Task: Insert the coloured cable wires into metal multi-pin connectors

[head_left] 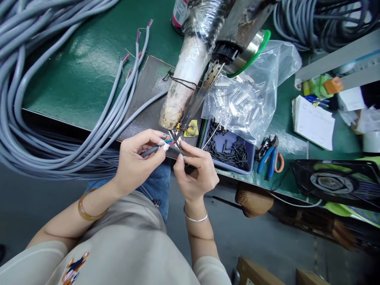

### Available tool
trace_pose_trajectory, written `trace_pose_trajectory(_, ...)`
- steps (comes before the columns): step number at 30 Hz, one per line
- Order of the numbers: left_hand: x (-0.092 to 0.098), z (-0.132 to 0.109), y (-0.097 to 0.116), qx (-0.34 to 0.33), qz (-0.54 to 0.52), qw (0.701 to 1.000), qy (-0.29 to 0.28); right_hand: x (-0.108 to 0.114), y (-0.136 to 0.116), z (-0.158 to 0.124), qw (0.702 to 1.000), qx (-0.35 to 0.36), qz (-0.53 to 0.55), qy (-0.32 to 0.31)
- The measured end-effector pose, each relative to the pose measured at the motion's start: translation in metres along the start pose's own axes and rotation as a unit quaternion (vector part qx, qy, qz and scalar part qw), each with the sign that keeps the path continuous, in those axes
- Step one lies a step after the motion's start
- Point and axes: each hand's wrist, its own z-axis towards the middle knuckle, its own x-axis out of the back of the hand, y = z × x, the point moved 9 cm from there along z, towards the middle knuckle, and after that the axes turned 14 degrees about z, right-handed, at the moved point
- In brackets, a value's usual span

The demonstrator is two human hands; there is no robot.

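My left hand is closed around the end of a grey cable, its fingertips at the fanned coloured wires. These wires meet a small connector with metal pins. My right hand pinches at the connector's right side; fingers cover part of what it holds. Just above the connector hang the metal tip of a soldering tool and a white, plastic-wrapped tube with a browned end. A yellow sponge lies behind my right fingers.
Bundled grey cables fill the left side. A blue tray of black sleeves, a clear bag of parts, pliers, a notepad and a black fan are on the right. The green table's edge runs before me.
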Motion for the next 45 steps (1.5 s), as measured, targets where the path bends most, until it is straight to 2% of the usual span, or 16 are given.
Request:
trace_pose_trajectory(4,0.001,0.000,0.004,-0.014,-0.008,1.000,0.005,0.000,-0.003,0.002,1.000,0.002,-0.007,-0.002)
trace_pose_trajectory(9,-0.001,0.001,-0.002,0.013,-0.020,1.000,-0.015,0.000,-0.006,-0.001,1.000,0.020,-0.012,-0.006)
trace_pose_trajectory(13,-0.002,0.002,-0.005,0.026,-0.012,0.999,-0.019,-0.002,-0.003,-0.001,1.000,0.009,-0.012,-0.007)
trace_pose_trajectory(22,0.001,0.003,0.005,0.002,0.006,1.000,-0.004,-0.002,-0.003,0.005,1.000,0.006,-0.004,-0.010)
trace_pose_trajectory(26,0.001,0.003,0.003,0.002,0.001,1.000,-0.012,-0.002,-0.008,0.003,1.000,0.019,-0.013,-0.011)
trace_pose_trajectory(31,-0.002,0.001,-0.007,0.030,-0.006,0.999,-0.039,-0.008,-0.011,-0.001,0.998,0.042,-0.030,-0.047)
trace_pose_trajectory(34,-0.003,-0.001,-0.009,0.043,-0.009,0.997,-0.056,0.000,-0.008,0.000,0.998,0.006,0.005,-0.066)
trace_pose_trajectory(36,-0.009,-0.007,-0.010,0.047,-0.014,0.993,-0.106,0.015,-0.012,0.000,0.995,-0.024,0.057,-0.082)
trace_pose_trajectory(38,-0.022,-0.019,-0.013,0.044,-0.007,0.979,-0.197,0.038,-0.023,0.002,0.994,-0.015,0.076,-0.075)
trace_pose_trajectory(39,-0.030,-0.029,-0.015,0.040,0.004,0.966,-0.256,0.058,-0.033,0.004,0.998,0.020,0.056,-0.029)
trace_pose_trajectory(41,-0.044,-0.055,-0.024,0.032,0.021,0.929,-0.369,0.088,-0.036,0.009,0.997,0.024,-0.068,0.040)
trace_pose_trajectory(43,-0.055,-0.082,-0.034,0.031,0.015,0.886,-0.463,0.100,-0.014,0.018,0.988,-0.038,-0.148,0.037)
trace_pose_trajectory(45,-0.061,-0.105,-0.048,0.072,-0.011,0.846,-0.529,0.095,0.035,0.025,0.953,-0.163,-0.248,-0.066)
